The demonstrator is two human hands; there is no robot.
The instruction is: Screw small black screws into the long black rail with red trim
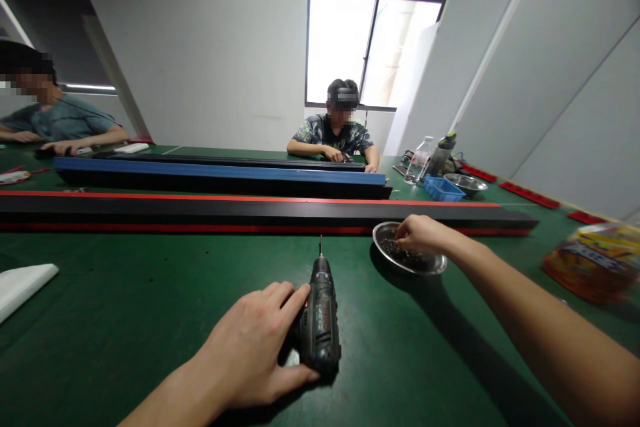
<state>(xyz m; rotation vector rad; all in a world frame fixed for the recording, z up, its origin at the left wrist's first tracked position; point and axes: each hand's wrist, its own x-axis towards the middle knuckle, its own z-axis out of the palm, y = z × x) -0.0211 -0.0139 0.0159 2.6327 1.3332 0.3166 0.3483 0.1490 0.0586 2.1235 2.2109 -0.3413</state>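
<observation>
A black cordless drill (323,320) lies on the green table with its bit pointing away from me. My left hand (260,340) wraps round its left side, thumb at the rear and fingers along the body. My right hand (423,233) reaches into a round metal bowl (435,267) holding many small dark pieces that look like screws. Its fingertips are pinched together down among them, and what they hold is hidden. Just beyond the bowl runs a long black bar with red edges (240,212).
Behind the black bar lies a long blue-topped bar (225,171). A blue basket (444,189), a clear bottle (419,160) and another metal bowl (467,183) stand at back right. A yellow-orange bag (595,260) is at right. Two people sit across the table.
</observation>
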